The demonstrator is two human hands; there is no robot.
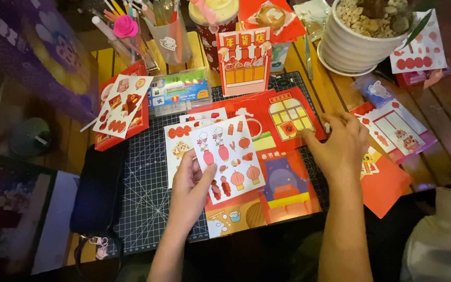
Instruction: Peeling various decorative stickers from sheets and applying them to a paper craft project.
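Observation:
My left hand (190, 187) holds a white sticker sheet (230, 156) printed with red lanterns and bottles, thumb on its lower left corner, lifted over the cutting mat (144, 196). Under it lie another sticker sheet (176, 146) and a red and orange paper craft card (285, 188). My right hand (340, 146) rests palm down, fingertips touching the edge of a red card with a yellow window (288, 116). A small folded paper shop front (244, 60) stands upright behind the cards.
A white ribbed plant pot (348, 47) stands at the back right. A pen holder (147, 31), a clear plastic box (179, 90), a red sticker booklet (122, 107) and a black pouch (97, 190) sit at the left. More red sheets (390, 130) lie at the right.

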